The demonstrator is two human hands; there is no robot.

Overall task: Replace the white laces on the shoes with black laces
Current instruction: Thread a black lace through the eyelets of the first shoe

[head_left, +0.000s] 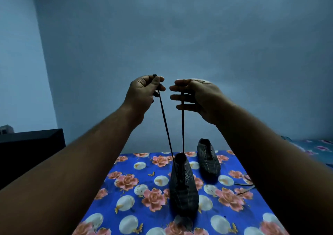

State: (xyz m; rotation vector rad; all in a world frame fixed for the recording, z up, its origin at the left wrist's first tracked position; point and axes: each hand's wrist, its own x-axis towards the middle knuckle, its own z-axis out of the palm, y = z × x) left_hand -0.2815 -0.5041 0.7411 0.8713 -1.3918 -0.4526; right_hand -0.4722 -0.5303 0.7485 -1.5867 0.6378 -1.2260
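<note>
A dark checked shoe (182,186) stands on the flowered cloth, toe toward me. A black lace (166,128) runs up from its eyelets in two taut strands. My left hand (142,92) is raised high and pinches the end of the left strand between thumb and fingers. My right hand (194,97) is level with it and holds the right strand near its top; the fingers below are nearly straight and the strand passes in front of them. A second matching shoe (208,158) with no lace in it lies farther back to the right.
The blue flowered cloth (129,198) covers the table. Another dark lace (245,187) lies on the cloth beside my right forearm. A black box-like object (30,144) stands at the left. A blue wall is behind, and bedding (313,148) is at far right.
</note>
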